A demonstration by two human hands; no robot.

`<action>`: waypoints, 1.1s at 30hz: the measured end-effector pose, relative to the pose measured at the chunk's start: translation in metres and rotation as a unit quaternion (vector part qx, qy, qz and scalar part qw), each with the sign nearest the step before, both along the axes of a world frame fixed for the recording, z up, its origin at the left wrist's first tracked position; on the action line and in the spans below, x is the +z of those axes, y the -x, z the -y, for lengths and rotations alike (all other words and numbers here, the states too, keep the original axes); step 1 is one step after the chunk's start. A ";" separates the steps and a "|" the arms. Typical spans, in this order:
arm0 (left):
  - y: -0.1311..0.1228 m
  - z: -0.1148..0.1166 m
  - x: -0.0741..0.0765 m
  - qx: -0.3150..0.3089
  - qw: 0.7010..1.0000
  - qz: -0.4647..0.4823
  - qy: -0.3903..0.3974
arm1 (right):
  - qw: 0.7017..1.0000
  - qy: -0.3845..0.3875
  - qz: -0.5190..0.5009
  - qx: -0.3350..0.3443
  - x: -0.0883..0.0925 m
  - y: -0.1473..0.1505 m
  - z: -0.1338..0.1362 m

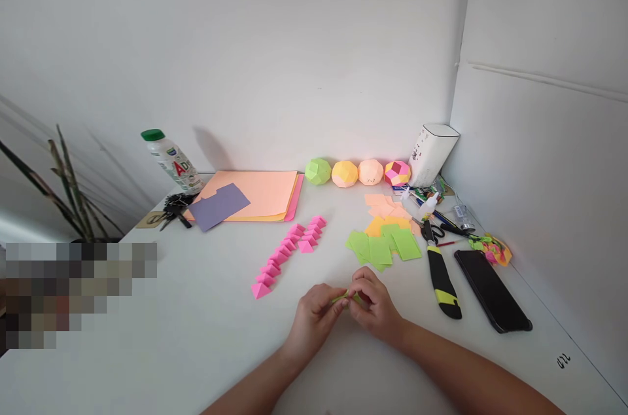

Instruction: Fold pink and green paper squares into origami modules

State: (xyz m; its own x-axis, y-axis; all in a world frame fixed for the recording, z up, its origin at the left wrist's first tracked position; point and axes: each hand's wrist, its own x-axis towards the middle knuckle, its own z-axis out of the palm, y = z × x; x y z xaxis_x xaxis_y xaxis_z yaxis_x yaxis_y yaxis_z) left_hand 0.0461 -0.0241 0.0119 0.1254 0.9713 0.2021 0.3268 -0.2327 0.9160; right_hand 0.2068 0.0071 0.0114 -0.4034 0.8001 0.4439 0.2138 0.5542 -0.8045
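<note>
Between both hands, low over the white table, is a small green paper piece, mostly covered by fingers. My left hand pinches its left end between thumb and fingers. The other end is pinched by my right hand, whose fingers are curled in. Just beyond the hands lie several loose green paper squares. Orange paper squares and peach paper squares show behind them. To the left, folded pink paper pieces lie in a long row, with a shorter row of pink pieces beside it.
Right of the hands lie a yellow-black utility knife, scissors and a phone. Several paper balls line the wall near a white box. Paper sheets, keys and a white bottle stand back left.
</note>
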 end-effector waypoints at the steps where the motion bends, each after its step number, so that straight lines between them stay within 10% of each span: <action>1: 0.000 0.000 -0.001 0.000 1.000 0.003 0.004 | 1.000 0.000 -0.002 0.000 0.000 0.000 0.000; 14: 0.001 -0.004 0.002 0.058 0.955 0.235 0.169 | 0.979 0.192 -0.060 0.022 -0.007 -0.003 -0.004; 22: -0.001 -0.005 0.005 0.018 0.986 0.162 0.041 | 0.987 0.153 -0.051 0.012 -0.003 -0.001 -0.005; 33: 0.000 -0.002 0.014 -0.015 0.983 0.146 0.110 | 0.978 0.196 -0.069 0.031 -0.004 -0.002 -0.005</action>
State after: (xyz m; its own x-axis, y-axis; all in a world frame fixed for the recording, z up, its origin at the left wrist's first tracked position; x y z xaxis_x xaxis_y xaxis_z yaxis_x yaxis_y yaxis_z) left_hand 0.0459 -0.0218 0.0259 0.1222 0.9923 0.0191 0.0380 -0.0239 0.9990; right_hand 0.2089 0.0123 0.0069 -0.4138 0.8959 0.1615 0.0647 0.2058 -0.9764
